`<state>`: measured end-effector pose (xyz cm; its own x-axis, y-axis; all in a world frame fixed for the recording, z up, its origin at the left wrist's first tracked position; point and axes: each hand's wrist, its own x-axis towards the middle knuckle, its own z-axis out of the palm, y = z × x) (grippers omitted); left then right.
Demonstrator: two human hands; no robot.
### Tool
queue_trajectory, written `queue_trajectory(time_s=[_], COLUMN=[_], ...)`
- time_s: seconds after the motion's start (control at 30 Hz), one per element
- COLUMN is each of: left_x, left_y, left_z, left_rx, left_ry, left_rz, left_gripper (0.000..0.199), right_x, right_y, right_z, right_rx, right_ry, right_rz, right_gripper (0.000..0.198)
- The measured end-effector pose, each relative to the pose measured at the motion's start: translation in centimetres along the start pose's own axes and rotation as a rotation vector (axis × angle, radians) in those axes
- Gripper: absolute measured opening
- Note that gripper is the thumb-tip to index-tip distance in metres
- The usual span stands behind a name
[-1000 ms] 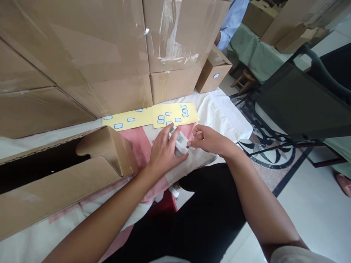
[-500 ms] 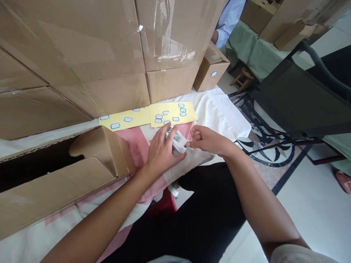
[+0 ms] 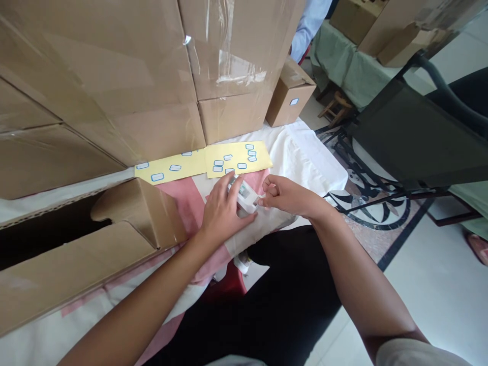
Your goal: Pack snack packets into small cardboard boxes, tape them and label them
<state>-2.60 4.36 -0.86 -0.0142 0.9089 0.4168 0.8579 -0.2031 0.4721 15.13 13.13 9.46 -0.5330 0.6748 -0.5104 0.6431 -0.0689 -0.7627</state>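
A small white box with a grey-green patch on its face sits tilted over the pink and white cloth. My left hand is wrapped round it, fingers over the far side and thumb along the near side. My right hand is closed in a pinch at the box's right end; what its fingertips grip there is hidden. Just beyond the box lie yellow sheets bearing several blue-edged white labels.
Stacked taped cartons rise behind the sheets. An open carton stands at left, a smaller labelled carton at the back right. A person's blue sleeve shows behind. A dark folding chair stands at right; a red container sits below the table edge.
The view has shifted slightly. Both hands stay at the white box in nearly the same pose. The person's sleeve at the back has moved a little.
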Motion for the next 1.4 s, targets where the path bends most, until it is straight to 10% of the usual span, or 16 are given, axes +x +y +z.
queue_trajectory(time_s=[1.4], left_x=[0.0], left_y=[0.2], left_z=[0.0], left_rx=[-0.003], left_ry=[0.040], left_rz=[0.009], left_gripper=[0.100], right_x=[0.0], right_y=[2.9], right_z=[2.1], right_rx=[0.773], right_ry=[-0.072], right_rz=[0.138], right_gripper=[0.026])
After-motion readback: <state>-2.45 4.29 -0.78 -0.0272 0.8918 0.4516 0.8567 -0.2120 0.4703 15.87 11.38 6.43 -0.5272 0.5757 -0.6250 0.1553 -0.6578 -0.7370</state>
